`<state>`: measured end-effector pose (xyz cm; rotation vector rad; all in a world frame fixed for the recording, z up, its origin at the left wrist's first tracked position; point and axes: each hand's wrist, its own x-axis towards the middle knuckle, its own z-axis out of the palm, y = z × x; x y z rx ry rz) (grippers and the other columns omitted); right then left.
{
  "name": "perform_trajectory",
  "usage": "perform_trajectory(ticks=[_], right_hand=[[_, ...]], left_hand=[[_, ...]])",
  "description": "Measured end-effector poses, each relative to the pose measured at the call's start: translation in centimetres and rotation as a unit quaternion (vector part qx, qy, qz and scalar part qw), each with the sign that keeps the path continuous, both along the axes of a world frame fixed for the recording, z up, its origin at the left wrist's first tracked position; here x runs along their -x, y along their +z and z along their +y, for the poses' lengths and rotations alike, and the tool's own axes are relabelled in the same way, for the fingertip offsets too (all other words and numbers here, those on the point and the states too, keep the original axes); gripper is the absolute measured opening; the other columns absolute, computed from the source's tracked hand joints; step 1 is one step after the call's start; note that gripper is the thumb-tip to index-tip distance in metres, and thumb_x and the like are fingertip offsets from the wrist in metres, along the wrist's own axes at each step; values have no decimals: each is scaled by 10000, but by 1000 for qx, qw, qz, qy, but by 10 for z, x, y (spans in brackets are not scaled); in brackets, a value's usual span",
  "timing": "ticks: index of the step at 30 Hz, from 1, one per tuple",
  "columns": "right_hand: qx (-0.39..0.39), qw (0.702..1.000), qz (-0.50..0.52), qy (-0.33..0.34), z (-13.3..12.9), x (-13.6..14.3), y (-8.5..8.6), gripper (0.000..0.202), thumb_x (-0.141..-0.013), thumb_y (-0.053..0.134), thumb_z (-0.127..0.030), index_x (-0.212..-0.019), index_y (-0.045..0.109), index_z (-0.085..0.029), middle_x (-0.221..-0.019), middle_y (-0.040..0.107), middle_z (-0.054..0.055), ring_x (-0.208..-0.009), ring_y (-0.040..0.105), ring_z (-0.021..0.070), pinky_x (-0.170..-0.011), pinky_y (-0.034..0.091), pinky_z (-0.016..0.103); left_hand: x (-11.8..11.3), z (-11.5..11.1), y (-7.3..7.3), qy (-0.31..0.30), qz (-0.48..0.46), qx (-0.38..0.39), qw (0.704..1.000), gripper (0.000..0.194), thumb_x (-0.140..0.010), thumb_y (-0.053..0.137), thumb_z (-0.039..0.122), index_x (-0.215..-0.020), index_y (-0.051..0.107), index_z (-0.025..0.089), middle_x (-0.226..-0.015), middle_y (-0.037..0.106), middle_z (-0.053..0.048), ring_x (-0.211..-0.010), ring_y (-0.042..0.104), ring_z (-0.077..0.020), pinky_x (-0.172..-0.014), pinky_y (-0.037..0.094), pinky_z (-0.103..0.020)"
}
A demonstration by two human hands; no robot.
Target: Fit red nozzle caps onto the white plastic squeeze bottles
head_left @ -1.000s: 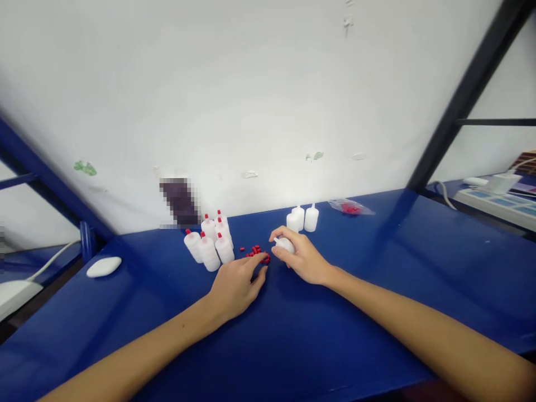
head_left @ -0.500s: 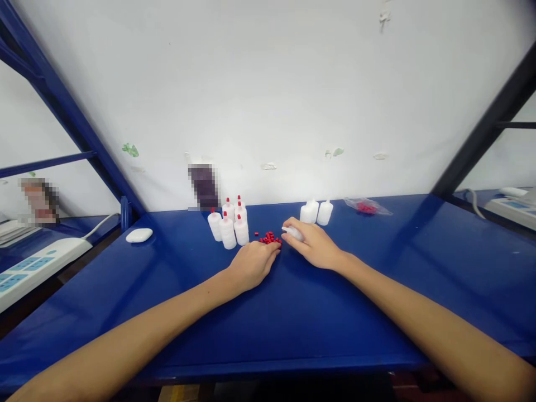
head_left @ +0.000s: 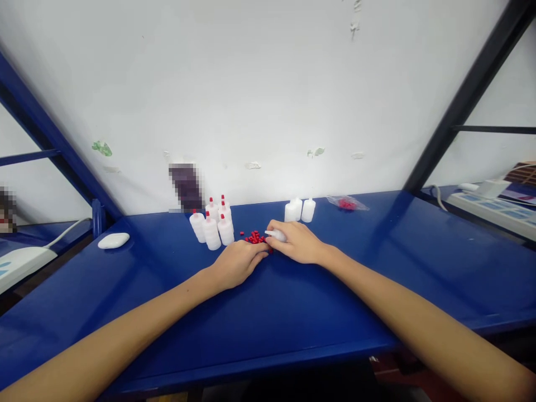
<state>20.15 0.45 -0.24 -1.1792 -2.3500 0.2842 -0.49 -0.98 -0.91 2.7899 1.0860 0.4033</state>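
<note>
I see a glossy blue surface (head_left: 259, 318) running along the wall. On my left lies a rounded white object (head_left: 113, 240); then red-capped white bottles (head_left: 211, 233) stand clustered. Loose red caps (head_left: 254, 237) lie near the middle, all-white bottles (head_left: 309, 210) stand farther right, beside a clear bag (head_left: 359, 206) holding red pieces (head_left: 347, 205).

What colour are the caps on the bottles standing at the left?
The caps are red, seen best in the head view.
</note>
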Motion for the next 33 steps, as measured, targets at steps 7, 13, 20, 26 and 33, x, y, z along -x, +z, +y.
perform_trajectory(ticks=[7,13,20,26,33], right_hand=[[8,1000,5,13,2,-1,1,142,-916,476,-300,-965,582,-218,-720,574,-24,-643,495,140,-629,311,251],[-24,999,-12,37,-2,0,1,122,-869,503,-253,-929,592,-194,-949,600,28,-778,539,155,-693,348,260],[4,996,-83,42,-12,4,9,133,-875,503,-271,-906,607,-195,-720,603,2,-641,499,151,-596,272,264],[15,993,-100,65,-13,6,9,390,-918,475,-513,-754,605,-183,-626,554,-3,-572,436,124,-566,221,261],[41,994,-40,95,-12,12,5,429,-926,446,-486,-646,540,-175,-548,430,-34,-508,343,93,-535,200,258]], left_hand=[[1,2,-6,7,-89,8,996,174,-964,492,265,-966,645,182,-750,664,4,-619,589,-126,-598,436,-233],[2,1,-17,23,-293,-66,954,135,-894,622,271,-962,676,168,-771,714,-1,-533,594,-77,-545,500,-192],[1,0,-16,-37,-336,-123,933,70,-862,668,219,-875,702,158,-786,725,-33,-598,632,-90,-582,542,-195],[4,0,-15,-140,-290,-152,934,107,-895,571,134,-948,659,161,-852,691,-58,-740,640,-121,-672,537,-232],[3,-2,-16,-151,-250,-121,949,148,-918,511,114,-1023,602,165,-857,664,-44,-711,604,-112,-661,512,-226]])
